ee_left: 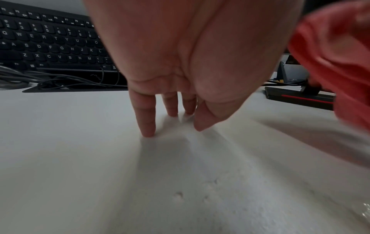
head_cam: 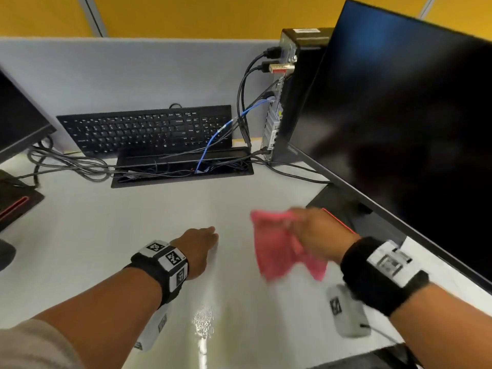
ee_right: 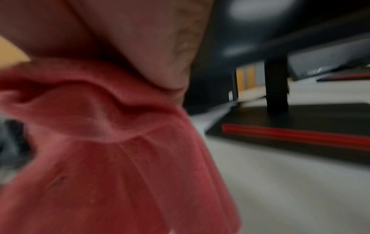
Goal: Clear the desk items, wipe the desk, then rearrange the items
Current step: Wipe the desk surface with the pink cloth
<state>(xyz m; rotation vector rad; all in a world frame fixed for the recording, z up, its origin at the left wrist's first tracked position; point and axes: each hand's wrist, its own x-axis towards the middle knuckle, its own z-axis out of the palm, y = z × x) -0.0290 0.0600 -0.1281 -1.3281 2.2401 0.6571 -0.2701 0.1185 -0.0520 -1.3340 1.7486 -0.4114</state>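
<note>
My right hand [head_cam: 306,230] grips a pink cloth [head_cam: 277,249], which hangs blurred just above the white desk [head_cam: 133,222] near the right monitor's base [head_cam: 335,206]. The right wrist view is filled by the cloth [ee_right: 110,158] bunched under my palm. My left hand [head_cam: 205,238] rests on the desk to the left of the cloth, its straight fingertips [ee_left: 149,133] touching the surface and holding nothing. The cloth [ee_left: 336,55] shows at the right edge of the left wrist view. A black keyboard [head_cam: 149,129] leans against the back partition.
A large monitor [head_cam: 399,115] stands at the right, a small computer tower [head_cam: 290,89] with cables behind it. An open cable tray [head_cam: 181,169] sits in the desk below the keyboard. Another monitor [head_cam: 16,121] and its base [head_cam: 16,203] are at the left. A wet patch [head_cam: 203,320] glints near the front.
</note>
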